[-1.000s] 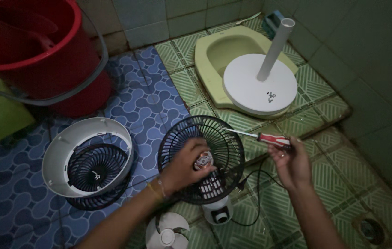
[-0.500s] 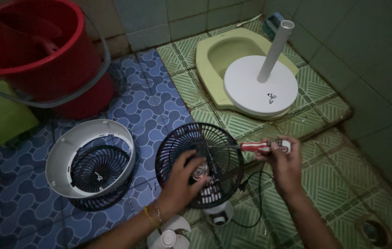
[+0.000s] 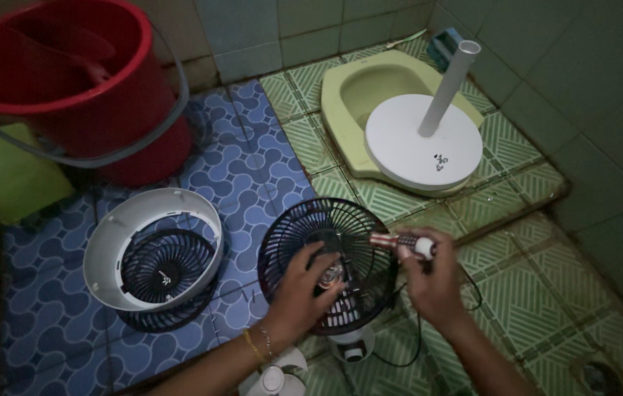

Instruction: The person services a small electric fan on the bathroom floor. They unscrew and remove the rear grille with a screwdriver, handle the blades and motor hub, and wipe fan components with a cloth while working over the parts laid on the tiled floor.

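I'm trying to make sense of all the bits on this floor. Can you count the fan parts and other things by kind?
Fan grilles: 2, the black rear grille under the hands and the front grille with a white rim.
Fan stand: 1, white round base with pole.
Screwdriver: 1, in the right hand.
Bucket: 1, red.
Total: 5

My left hand [image 3: 304, 282] is sitting right over the middle of the rear fan guard [image 3: 326, 257], so you can't see the hub or what my fingertips are on. The screwdriver [image 3: 399, 240] tip is lost in the dark grille, and most of its handle is buried in my right hand [image 3: 432, 282]. The red bucket [image 3: 62, 81] runs off the top edge, and the fan blade [image 3: 275, 378] is chopped by the bottom one.
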